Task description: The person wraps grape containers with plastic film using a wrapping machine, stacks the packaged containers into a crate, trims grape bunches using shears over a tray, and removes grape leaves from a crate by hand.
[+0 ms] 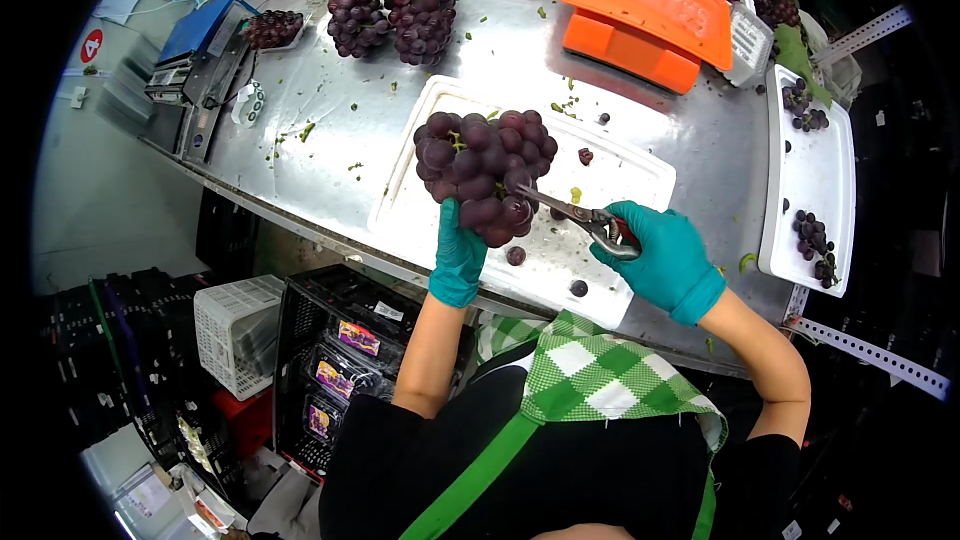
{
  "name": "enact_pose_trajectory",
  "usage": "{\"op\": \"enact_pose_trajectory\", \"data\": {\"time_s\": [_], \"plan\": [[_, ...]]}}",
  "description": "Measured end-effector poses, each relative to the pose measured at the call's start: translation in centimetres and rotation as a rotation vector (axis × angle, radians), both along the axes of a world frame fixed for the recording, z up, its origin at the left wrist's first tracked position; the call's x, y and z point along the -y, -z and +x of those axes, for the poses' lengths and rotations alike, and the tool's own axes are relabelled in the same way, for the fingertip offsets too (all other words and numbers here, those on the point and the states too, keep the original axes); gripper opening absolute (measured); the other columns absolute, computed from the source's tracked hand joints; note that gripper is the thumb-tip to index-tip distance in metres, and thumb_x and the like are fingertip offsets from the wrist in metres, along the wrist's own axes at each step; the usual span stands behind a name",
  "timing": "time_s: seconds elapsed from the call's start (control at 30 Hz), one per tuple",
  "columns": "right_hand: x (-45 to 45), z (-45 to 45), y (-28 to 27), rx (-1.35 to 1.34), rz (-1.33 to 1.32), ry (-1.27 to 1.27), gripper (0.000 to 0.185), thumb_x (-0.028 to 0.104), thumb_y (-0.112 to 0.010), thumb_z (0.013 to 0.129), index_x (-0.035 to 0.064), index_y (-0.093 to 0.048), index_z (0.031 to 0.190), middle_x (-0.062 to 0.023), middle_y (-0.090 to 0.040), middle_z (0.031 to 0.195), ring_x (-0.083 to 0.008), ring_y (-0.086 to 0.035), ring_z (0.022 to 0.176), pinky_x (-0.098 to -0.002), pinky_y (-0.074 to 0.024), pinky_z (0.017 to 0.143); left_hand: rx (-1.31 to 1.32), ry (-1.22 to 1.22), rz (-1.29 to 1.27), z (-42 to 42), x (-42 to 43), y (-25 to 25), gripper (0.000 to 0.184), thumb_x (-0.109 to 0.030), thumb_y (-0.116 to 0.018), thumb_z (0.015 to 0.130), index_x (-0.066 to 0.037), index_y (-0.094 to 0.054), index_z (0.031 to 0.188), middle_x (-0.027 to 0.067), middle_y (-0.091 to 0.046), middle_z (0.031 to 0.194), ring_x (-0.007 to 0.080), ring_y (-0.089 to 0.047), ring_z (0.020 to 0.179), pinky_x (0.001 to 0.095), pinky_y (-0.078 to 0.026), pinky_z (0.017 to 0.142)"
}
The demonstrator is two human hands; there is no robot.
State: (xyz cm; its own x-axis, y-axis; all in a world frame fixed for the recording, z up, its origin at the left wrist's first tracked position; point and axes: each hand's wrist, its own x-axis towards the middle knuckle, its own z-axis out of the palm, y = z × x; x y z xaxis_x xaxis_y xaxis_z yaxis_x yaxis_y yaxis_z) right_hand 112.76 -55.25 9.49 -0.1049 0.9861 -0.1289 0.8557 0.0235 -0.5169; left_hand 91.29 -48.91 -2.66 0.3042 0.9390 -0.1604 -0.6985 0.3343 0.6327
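Note:
My left hand (460,258), in a green glove, holds up a large bunch of dark purple grapes (482,165) from below; part of its fingers is hidden behind the fruit. In my gloved right hand (660,252) is a pair of pruning snips (590,222), its thin blades pointing left with the tips against the grapes on the bunch's right side. Whether the blades are parted is hard to tell. Beneath both hands lies a white tray (625,175) with several loose grapes and stem bits on it.
An orange weighing scale (640,10) stands behind the tray. Two grape bunches (390,15) lie at the back left. Another white tray (835,175) with small clusters is at the right. A black crate (350,360) with packed boxes sits below the table's front edge.

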Motion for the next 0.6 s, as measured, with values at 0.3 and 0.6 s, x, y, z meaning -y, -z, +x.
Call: {"op": "enact_pose_trajectory", "data": {"time_s": [0.3,0.6], "plan": [[-4.4,-0.5,-5.5,0.753,0.433,-0.323,0.007,0.012,-0.054,0.072,0.0086,-0.050,0.077,-0.0044,-0.049,0.062,-0.0194,-0.049,0.059,-0.0320,-0.0351,0.059,-0.103,-0.103,0.089,-0.6,-0.5,0.5,0.076,-0.033,-0.067,0.070,-0.006,-0.027,0.129,0.0092,-0.042,0.124,0.0229,-0.047,0.110,0.0355,-0.044,0.091],[-5.7,-5.7,-8.8,1.270,0.311,-0.632,0.008,0.016,-0.053,0.073,0.0089,-0.058,0.071,-0.0015,-0.049,0.064,-0.0183,-0.052,0.065,-0.0318,-0.0367,0.062,-0.119,-0.158,0.114,-0.5,-0.2,0.4,0.073,-0.020,-0.070,0.068,-0.007,-0.030,0.127,0.0099,-0.043,0.121,0.0238,-0.048,0.108,0.0351,-0.044,0.090]]}}
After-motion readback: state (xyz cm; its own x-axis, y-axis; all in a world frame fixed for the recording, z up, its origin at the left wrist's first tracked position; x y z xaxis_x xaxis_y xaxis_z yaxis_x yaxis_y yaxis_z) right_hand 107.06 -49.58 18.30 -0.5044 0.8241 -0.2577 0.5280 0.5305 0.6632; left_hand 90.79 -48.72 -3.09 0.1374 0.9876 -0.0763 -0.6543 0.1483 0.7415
